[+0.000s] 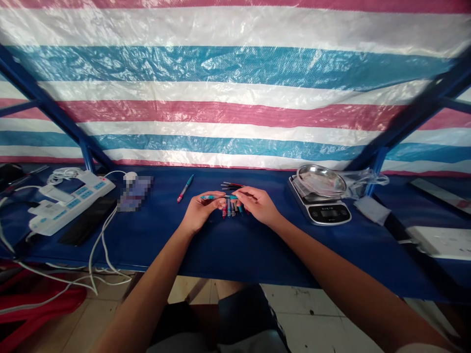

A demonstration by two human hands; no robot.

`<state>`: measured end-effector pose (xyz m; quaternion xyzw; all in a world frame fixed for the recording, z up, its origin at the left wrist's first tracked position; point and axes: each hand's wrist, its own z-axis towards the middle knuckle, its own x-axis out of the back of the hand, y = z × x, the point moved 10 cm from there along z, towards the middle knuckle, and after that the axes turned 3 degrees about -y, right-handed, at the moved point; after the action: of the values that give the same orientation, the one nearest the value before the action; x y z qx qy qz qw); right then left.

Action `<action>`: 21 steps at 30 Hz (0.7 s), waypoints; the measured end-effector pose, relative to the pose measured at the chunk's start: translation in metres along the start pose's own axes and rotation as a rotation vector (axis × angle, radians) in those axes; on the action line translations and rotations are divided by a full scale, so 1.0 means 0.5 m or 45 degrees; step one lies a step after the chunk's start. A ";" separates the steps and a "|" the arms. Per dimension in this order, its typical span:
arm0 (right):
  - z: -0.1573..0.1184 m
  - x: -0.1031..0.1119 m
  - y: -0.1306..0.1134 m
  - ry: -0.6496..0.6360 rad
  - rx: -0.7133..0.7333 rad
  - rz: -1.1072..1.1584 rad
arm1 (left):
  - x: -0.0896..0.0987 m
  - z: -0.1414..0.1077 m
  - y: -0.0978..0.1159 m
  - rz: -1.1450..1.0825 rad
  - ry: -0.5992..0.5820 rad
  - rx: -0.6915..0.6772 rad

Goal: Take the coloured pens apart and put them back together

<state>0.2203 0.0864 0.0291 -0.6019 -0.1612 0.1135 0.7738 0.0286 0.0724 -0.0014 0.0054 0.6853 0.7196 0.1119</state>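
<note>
A slim pen with teal parts point(208, 197) lies level between my two hands, above the blue table. My left hand point(197, 212) pinches its teal end. The fingertips of my right hand point(260, 205) are closed at its other end, where a thin teal-tipped piece shows; fingers hide part of it. Just below and behind my hands, several pen pieces in pink, blue and grey point(229, 210) lie side by side, partly covered by my right hand. Several thin dark and red refills point(232, 186) lie beyond my hands. A teal and pink pen point(185, 189) rests to the left.
On the left are a white power strip point(75, 198), cables point(105, 235), a black flat item point(88, 223) and a blurred-out object point(135, 193). A digital scale point(329, 213) bearing a metal dish point(321, 179) and plastic bags stands right. Striped sheeting point(235, 113) hangs behind.
</note>
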 end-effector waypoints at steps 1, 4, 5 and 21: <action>0.001 0.002 0.004 0.005 -0.008 0.003 | 0.000 0.000 0.000 0.006 0.000 0.004; 0.005 0.007 0.007 0.021 0.015 -0.015 | -0.003 0.000 0.004 0.020 0.003 0.001; 0.005 0.008 0.004 0.024 0.037 -0.027 | -0.003 0.000 0.006 0.024 0.008 -0.004; 0.004 0.003 -0.008 0.011 0.052 -0.026 | 0.002 -0.002 0.011 0.040 0.057 -0.007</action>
<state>0.2209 0.0877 0.0335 -0.5846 -0.1619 0.1062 0.7878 0.0266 0.0713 0.0036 -0.0003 0.6854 0.7232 0.0853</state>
